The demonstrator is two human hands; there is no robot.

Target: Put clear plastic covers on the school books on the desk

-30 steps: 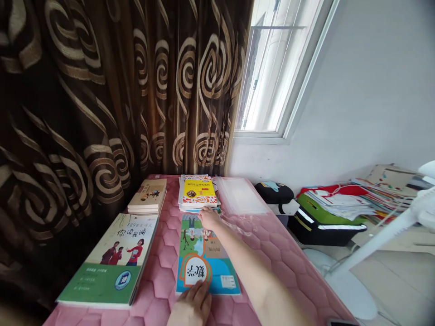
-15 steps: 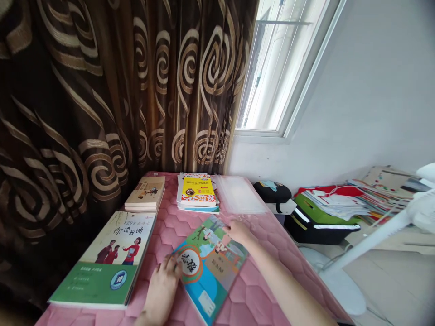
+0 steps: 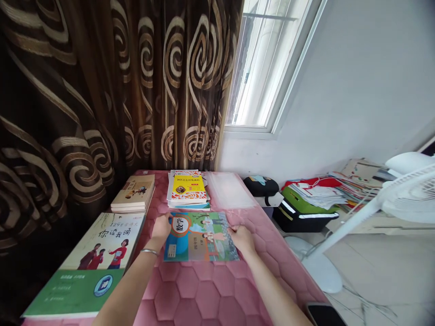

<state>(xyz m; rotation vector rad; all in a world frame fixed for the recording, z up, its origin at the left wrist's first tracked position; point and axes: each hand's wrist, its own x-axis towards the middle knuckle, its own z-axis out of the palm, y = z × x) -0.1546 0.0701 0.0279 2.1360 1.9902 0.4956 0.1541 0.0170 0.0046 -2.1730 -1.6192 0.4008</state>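
A blue and green picture-cover book (image 3: 200,236) lies flat and sideways on the pink quilted surface (image 3: 204,294). My left hand (image 3: 161,226), a bracelet on its wrist, grips the book's left edge. My right hand (image 3: 242,238) holds its right edge, fingers curled on the cover. Just beyond the book stands a stack topped by a yellow book (image 3: 186,187).
A large green and cream book (image 3: 91,262) lies at the left. A small tan stack (image 3: 133,192) and a clear plastic folder (image 3: 228,190) sit at the back. A brown swirl curtain hangs behind. A white fan (image 3: 401,194), a phone (image 3: 324,314) and piled papers are at the right.
The book has been turned from lengthwise, through a diagonal, to lying sideways. My left hand moved from its near end to its left edge; my right hand came from its far end to its right edge.
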